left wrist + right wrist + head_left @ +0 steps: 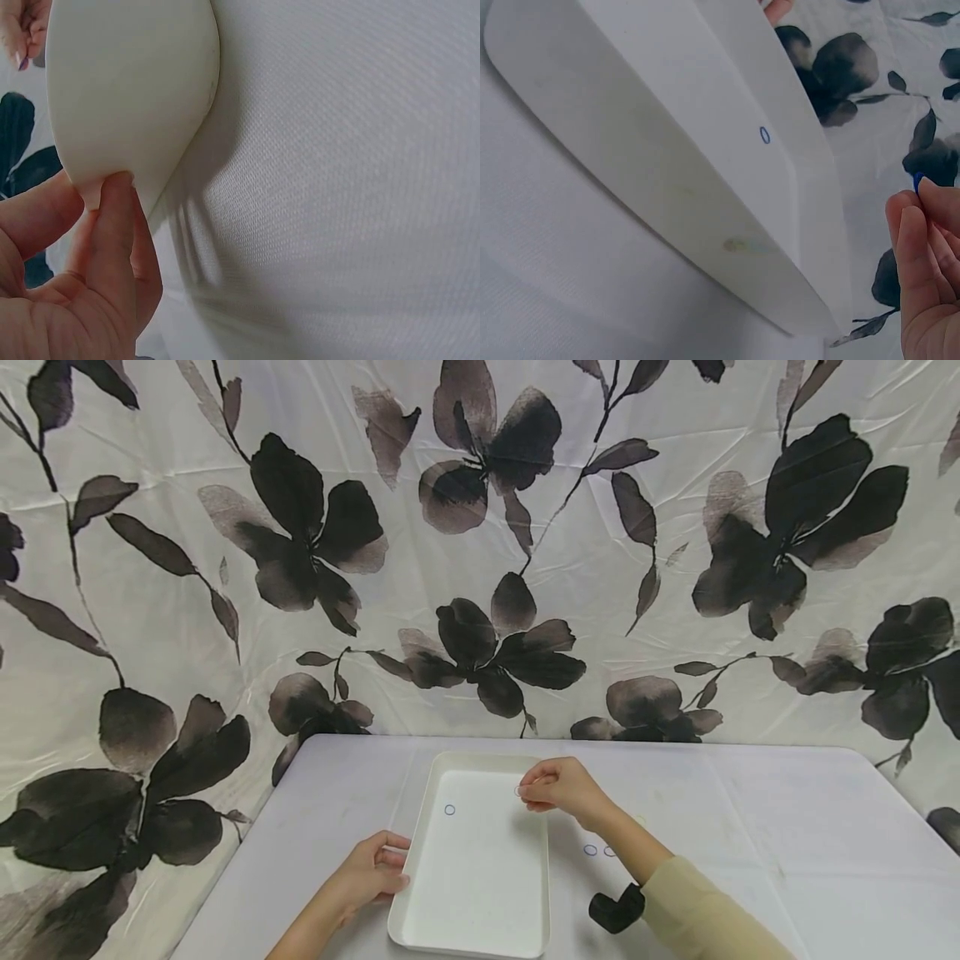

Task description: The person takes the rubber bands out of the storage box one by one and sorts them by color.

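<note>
A white rectangular tray [472,877] lies on the table, with one small blue ring [450,810] inside near its far left corner; the right wrist view shows this ring [764,135] too. My left hand [369,872] grips the tray's left rim, thumb and fingers pinching the edge in the left wrist view [97,247]. Over the tray's far right corner, my right hand [562,791] pinches a small blue ring [918,182] between thumb and fingertips. Most of that held ring is hidden by the fingers.
Right of the tray, two blue rings [590,850] lie on the white tabletop [750,860], one partly behind the right forearm. A black object [617,908] sits by the right sleeve. A floral cloth [480,568] hangs behind the table.
</note>
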`<state>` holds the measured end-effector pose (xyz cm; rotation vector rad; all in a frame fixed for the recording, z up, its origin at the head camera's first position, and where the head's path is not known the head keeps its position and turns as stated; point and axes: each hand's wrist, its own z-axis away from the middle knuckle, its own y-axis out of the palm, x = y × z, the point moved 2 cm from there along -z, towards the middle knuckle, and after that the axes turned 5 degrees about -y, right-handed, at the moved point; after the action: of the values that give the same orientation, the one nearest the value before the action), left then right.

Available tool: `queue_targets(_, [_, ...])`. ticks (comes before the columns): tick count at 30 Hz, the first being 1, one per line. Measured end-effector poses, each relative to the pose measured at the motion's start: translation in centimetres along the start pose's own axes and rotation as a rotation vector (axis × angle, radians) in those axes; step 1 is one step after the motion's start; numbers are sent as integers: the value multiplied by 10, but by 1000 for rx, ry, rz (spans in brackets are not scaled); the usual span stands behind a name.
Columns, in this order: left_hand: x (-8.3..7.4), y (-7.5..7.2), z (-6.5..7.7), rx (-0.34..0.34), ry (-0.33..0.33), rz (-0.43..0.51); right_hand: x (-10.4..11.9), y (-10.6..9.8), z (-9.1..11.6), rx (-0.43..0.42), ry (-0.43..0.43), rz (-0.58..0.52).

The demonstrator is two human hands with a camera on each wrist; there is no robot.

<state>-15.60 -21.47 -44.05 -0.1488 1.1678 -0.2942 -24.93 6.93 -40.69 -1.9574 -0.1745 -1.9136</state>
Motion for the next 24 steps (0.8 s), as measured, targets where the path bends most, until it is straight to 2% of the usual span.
queue_targets(24, [1, 0, -1, -1, 5, -5, -4, -41, 23, -17, 4, 26])
